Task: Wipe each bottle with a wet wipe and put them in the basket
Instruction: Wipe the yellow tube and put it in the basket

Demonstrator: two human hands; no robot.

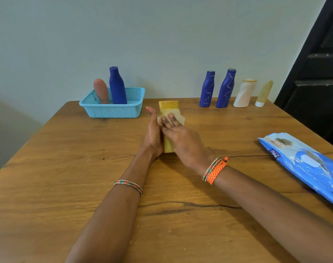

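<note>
A yellow bottle point(168, 105) lies flat on the wooden table point(66, 168) at its middle, cap end pointing away from me. My left hand point(153, 133) holds it along its left side. My right hand point(180, 137) presses a wet wipe point(179, 114) onto the bottle's top. The light blue basket point(112, 111) stands at the back left and holds a brown bottle point(101, 91) and a dark blue bottle point(117, 86), both upright. At the back right stand two dark blue bottles point(207, 89) point(226, 88), a white bottle point(244, 93) and a pale yellow tube point(264, 93).
A blue pack of wet wipes point(304, 166) lies at the table's right edge. A pale wall runs behind the table, and a dark door frame point(313, 63) stands at the far right.
</note>
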